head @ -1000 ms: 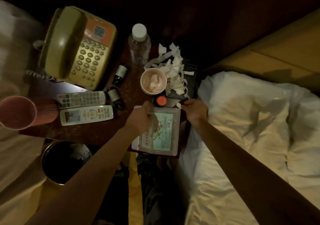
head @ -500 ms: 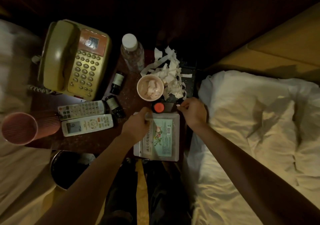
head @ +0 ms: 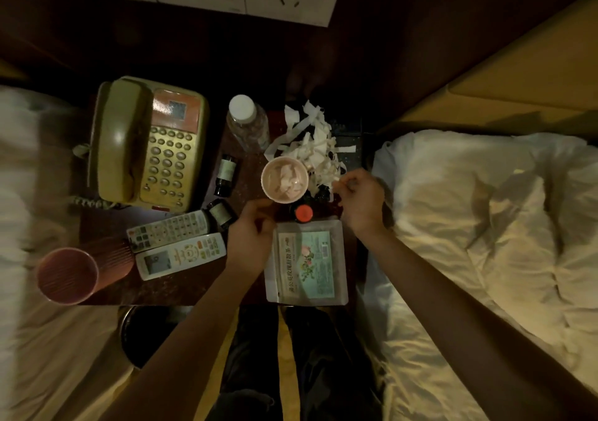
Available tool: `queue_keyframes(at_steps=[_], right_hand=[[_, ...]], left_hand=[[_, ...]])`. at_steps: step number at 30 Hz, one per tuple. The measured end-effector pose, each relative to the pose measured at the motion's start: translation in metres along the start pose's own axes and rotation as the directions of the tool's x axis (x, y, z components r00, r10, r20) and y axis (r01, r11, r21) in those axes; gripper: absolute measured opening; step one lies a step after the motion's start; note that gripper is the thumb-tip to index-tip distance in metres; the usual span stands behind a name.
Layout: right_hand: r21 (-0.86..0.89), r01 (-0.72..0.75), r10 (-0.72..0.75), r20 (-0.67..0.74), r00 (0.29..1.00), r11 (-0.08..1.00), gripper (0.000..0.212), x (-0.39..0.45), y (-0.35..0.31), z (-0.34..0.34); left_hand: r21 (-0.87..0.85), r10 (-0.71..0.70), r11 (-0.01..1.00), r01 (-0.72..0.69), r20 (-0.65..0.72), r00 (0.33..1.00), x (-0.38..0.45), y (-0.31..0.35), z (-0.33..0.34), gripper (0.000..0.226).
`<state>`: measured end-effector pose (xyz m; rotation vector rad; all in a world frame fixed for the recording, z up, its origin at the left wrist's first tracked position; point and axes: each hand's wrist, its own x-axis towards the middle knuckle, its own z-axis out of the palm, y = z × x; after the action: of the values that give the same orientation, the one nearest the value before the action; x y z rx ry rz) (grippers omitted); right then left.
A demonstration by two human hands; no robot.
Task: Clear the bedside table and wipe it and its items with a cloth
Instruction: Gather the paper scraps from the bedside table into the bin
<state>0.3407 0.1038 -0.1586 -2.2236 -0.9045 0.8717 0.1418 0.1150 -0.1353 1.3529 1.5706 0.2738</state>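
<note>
The dark bedside table (head: 181, 288) carries a beige phone (head: 145, 145), two remotes (head: 176, 242), a water bottle (head: 247, 122), two small dark bottles (head: 226, 174), a paper cup (head: 284, 179) stuffed with tissue, an orange-capped bottle (head: 303, 213), a heap of white paper scraps (head: 310, 142) and a flat tea packet (head: 307, 263). My left hand (head: 252, 229) hovers with curled fingers over the packet's top-left corner, just below the cup; its fingertips are hidden. My right hand (head: 359, 198) is beyond the packet's top-right corner, its fingertips pinching at the edge of the scraps.
A ribbed pink cup (head: 69, 275) lies on its side at the table's front left corner. A dark waste bin (head: 142, 333) stands on the floor below the table. White bedding (head: 485, 226) lies right, another bed (head: 19, 194) left.
Both hands have left the packet's top corners and moved up. The right hand went to the paper scraps. The packet now lies flat on the table.
</note>
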Motion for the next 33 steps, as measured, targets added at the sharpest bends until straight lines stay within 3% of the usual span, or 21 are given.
queue_keyframes(at_steps=[2,6,11,14,26,29,33], right_hand=[[-0.136,0.154,-0.155,0.003,0.988,0.979,0.012,0.002,-0.010,-0.001],[-0.360,0.420,-0.347,0.251,0.904,0.833,0.012,0.016,-0.019,0.007],[-0.444,0.487,-0.337,0.375,0.864,0.752,0.006,0.036,-0.022,0.017],[-0.444,0.458,-0.298,0.383,0.874,0.770,0.005,0.039,-0.020,0.021],[-0.210,0.140,-0.088,0.239,0.967,0.968,0.010,0.029,-0.019,-0.014],[0.024,-0.018,0.014,0.166,0.986,1.000,0.021,0.022,-0.032,-0.030],[0.360,-0.227,0.148,0.234,0.961,0.905,0.023,-0.004,-0.065,-0.051]], left_hand=[[0.013,0.047,0.999,-0.046,-0.066,0.997,0.006,0.009,-0.008,0.027],[0.002,0.152,0.988,-0.152,-0.097,0.984,0.021,0.018,-0.017,0.038],[0.129,0.243,0.963,-0.239,-0.017,0.970,0.041,0.019,-0.018,0.065],[0.022,0.196,0.980,-0.196,-0.059,0.979,0.046,0.020,-0.017,0.069],[-0.191,0.088,0.971,-0.146,-0.282,0.955,0.006,0.035,-0.013,0.033],[-0.370,0.001,0.925,-0.089,-0.231,0.973,-0.006,0.049,-0.006,0.019],[-0.668,-0.099,0.742,0.055,-0.028,0.995,-0.014,0.079,0.007,0.024]])
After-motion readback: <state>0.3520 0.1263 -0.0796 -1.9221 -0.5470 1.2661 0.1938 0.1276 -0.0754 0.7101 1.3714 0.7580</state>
